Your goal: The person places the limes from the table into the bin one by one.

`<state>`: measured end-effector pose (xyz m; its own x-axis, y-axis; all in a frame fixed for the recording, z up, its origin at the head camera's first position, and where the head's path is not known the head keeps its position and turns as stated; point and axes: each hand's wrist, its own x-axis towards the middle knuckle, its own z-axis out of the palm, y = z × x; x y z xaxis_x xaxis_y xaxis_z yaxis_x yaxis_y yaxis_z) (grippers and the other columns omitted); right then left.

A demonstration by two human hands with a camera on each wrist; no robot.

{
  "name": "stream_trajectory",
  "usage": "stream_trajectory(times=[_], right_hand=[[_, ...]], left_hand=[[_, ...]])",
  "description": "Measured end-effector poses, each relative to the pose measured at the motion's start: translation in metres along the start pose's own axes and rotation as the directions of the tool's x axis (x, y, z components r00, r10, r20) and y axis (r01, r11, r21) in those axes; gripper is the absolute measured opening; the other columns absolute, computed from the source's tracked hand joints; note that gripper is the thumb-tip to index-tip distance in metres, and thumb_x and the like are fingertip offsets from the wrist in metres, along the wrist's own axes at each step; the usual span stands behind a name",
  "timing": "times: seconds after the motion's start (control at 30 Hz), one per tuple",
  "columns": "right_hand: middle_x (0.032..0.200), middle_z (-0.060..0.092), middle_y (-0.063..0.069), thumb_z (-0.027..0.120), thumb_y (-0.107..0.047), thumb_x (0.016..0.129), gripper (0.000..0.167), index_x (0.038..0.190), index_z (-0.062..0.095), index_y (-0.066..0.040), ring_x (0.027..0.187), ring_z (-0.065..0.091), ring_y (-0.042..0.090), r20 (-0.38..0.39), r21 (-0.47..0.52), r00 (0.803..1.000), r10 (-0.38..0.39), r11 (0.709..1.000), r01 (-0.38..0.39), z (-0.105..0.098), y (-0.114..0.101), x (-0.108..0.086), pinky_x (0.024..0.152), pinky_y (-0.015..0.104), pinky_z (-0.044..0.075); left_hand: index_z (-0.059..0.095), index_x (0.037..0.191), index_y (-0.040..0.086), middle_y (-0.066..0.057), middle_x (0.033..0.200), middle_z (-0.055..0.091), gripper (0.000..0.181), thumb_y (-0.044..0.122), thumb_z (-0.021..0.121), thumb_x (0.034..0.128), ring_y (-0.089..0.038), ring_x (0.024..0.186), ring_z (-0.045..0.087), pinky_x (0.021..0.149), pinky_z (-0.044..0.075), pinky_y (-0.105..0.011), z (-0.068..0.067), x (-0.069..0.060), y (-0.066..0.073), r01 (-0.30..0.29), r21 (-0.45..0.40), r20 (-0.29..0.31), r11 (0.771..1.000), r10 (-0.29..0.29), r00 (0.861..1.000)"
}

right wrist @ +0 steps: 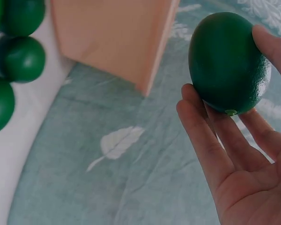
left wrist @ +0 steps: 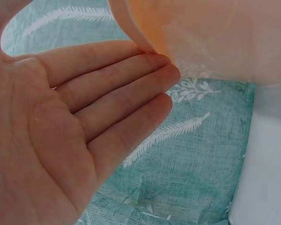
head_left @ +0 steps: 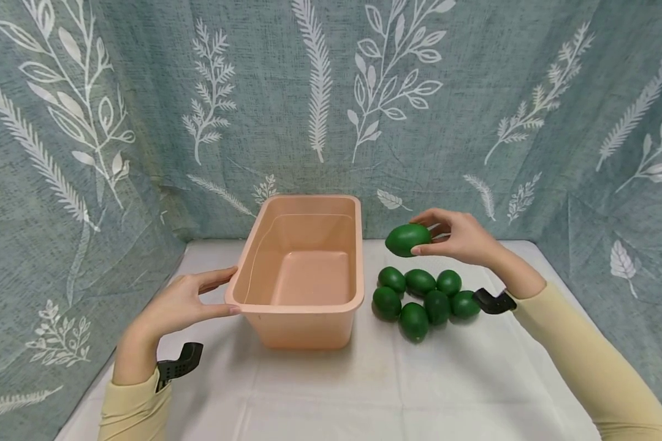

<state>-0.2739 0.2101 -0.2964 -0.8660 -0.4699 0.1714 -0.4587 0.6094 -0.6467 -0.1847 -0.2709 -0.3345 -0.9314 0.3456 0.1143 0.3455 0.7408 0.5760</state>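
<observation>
Green fruit (head_left: pixel 408 239) held above the tabletop (head_left: pixel 320 392), toward its far edge

Right of the peach bin (head_left: pixel 306 331), the right hand (head_left: pixel 462 237) pinches one end of the fruit between thumb and fingers. With the other end free and the skin glossy, it could slip and knock the loose fruits (head_left: pixel 414 321) on the tabletop's right half. The left hand (head_left: pixel 178 303), fingers straight and thumb spread, touches the bin's near-left corner without wrapping it; an uneven push there might shift the bin. The held fruit is deep green, smooth and egg-shaped, with a small paler spot at one end.
</observation>
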Motion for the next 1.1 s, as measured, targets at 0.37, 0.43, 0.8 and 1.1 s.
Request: stream_trajectory(times=[0.37,0.43,0.8,1.1], right_hand=[[0.114,0.063,0.002,0.079,-0.045,0.074,0.055,0.12,0.06,-0.023,0.096,0.066,0.017,0.027,0.026,0.998,-0.061,0.998,0.061,0.015,-0.035,0.041,0.084,0.03,0.057],[0.113,0.063,0.001,0.079,-0.045,0.074,0.055,0.121,0.06,-0.024,0.096,0.067,0.017,0.052,0.028,0.996,-0.077,0.997,0.075,0.019,-0.042,0.048,0.084,0.03,0.057],[0.116,0.064,0.001,0.077,-0.042,0.076,0.055,0.124,0.059,-0.023,0.102,0.065,0.018,0.173,0.039,0.98,-0.102,0.995,0.097,0.043,-0.077,0.084,0.081,0.032,0.057],[0.121,0.062,0.003,0.076,-0.042,0.078,0.06,0.13,0.056,-0.019,0.109,0.063,0.021,0.264,0.03,0.96,-0.096,0.995,0.092,0.065,-0.096,0.111,0.088,0.032,0.054]], left_hand=[[0.048,0.141,0.015,-0.008,0.138,0.053,0.073,0.047,0.073,0.0797,-0.035,0.126,0.051,0.099,0.044,-0.055,0.0,0.0,-0.002,0.006,0.006,-0.007,1.0,-0.006,1.0],[0.048,0.141,0.016,-0.007,0.138,0.053,0.073,0.048,0.073,0.0796,-0.035,0.125,0.051,0.099,0.044,-0.055,0.0,0.0,-0.002,0.008,0.005,-0.008,1.0,-0.008,1.0],[0.048,0.141,0.015,-0.009,0.139,0.052,0.073,0.046,0.073,0.0799,-0.036,0.127,0.05,0.099,0.044,-0.056,0.0,-0.001,-0.002,0.005,-0.03,0.004,1.0,-0.005,1.0],[0.047,0.141,0.016,-0.008,0.14,0.052,0.074,0.047,0.073,0.0795,-0.036,0.127,0.049,0.099,0.044,-0.056,0.0,-0.002,-0.001,0.017,-0.036,0.008,0.999,-0.017,1.0]])
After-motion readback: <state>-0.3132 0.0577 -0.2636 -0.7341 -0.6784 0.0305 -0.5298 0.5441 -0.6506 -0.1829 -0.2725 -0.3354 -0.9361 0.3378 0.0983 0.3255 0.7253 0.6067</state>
